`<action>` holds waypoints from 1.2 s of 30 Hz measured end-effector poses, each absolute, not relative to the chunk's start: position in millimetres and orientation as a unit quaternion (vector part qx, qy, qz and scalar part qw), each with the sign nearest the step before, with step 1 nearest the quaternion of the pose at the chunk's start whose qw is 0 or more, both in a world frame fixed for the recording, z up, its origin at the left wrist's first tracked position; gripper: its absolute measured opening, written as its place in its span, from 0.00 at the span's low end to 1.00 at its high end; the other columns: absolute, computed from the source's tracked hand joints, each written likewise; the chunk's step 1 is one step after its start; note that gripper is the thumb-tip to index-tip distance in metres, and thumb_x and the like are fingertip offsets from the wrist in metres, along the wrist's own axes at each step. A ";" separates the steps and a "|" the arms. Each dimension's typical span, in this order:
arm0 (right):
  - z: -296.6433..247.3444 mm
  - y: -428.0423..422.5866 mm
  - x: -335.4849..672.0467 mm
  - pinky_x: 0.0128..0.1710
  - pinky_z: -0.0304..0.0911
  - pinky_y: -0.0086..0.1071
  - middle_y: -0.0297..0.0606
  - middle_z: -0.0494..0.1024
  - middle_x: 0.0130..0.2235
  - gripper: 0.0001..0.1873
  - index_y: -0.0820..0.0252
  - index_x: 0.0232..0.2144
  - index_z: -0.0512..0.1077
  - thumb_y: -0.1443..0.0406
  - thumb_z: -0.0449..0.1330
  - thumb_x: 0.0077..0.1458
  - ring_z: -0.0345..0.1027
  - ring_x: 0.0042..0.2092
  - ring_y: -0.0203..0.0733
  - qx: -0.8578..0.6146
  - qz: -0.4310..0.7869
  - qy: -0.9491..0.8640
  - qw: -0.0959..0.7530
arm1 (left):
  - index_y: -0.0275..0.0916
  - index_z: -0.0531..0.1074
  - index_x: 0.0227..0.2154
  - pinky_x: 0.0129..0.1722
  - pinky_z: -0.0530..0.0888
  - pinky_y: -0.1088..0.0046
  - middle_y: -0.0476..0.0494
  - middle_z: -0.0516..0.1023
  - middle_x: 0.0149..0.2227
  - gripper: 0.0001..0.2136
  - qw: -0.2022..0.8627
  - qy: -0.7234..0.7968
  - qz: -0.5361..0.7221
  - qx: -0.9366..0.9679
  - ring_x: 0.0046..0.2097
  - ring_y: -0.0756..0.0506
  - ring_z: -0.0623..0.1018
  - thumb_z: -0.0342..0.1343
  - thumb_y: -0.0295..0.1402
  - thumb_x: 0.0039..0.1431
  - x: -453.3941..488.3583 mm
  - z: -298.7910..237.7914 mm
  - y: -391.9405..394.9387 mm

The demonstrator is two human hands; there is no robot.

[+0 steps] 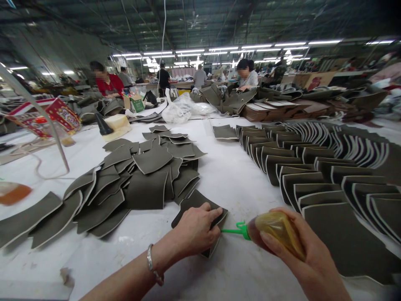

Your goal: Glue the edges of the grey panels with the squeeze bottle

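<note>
My right hand (pixel 308 246) is wrapped round a soft squeeze bottle (pixel 277 234) of amber liquid, tipped on its side. Its thin green nozzle (pixel 233 230) points left and reaches the edge of a dark olive leather-like piece (pixel 196 203). My left hand (pixel 199 228), with a silver bracelet at the wrist, grips that piece against the white table; its index finger lies along the top and the thumb is partly hidden. Left of it spreads a loose heap of similar pieces (pixel 147 188). On the right, long overlapping rows of pale-edged pieces (pixel 316 188) fan out.
A slanted metal pole (pixel 52 129) stands at the left, near a red patterned box (pixel 59 117) and a blurred container of orange liquid (pixel 14 193). Plastic bags (pixel 177 109) and stacked brown pieces (pixel 272 112) line the back. Several people work beyond.
</note>
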State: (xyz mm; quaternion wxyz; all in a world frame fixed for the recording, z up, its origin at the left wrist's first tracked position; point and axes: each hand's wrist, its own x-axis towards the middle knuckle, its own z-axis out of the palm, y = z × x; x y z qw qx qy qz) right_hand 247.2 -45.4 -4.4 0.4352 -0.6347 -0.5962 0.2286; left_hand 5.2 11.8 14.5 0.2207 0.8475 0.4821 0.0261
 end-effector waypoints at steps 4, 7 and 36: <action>0.1 -46.8 241.9 0.40 0.67 0.37 0.36 0.75 0.41 0.25 0.54 0.47 0.68 0.48 0.64 0.54 0.72 0.40 0.48 -0.640 0.214 -0.590 0.444 | 0.45 0.68 0.60 0.42 0.76 0.58 0.41 0.75 0.43 0.24 0.224 0.485 0.022 0.845 0.40 0.37 0.79 0.46 0.34 0.61 1.9 13.9 11.6; 4.8 -51.8 234.7 0.40 0.65 0.36 0.35 0.75 0.42 0.23 0.53 0.47 0.68 0.48 0.62 0.56 0.71 0.42 0.48 -0.640 0.245 -0.580 0.440 | 0.43 0.67 0.61 0.44 0.75 0.59 0.41 0.75 0.44 0.24 0.240 0.483 0.020 0.842 0.42 0.37 0.79 0.47 0.35 0.61 -0.3 14.6 10.9; -10.8 -72.0 229.3 0.41 0.66 0.37 0.38 0.74 0.43 0.30 0.54 0.51 0.65 0.45 0.64 0.53 0.71 0.42 0.50 -0.603 0.399 -0.511 0.466 | 0.41 0.65 0.62 0.44 0.74 0.63 0.41 0.75 0.45 0.24 0.249 0.485 0.007 0.838 0.43 0.39 0.78 0.47 0.34 0.63 -1.7 18.9 6.3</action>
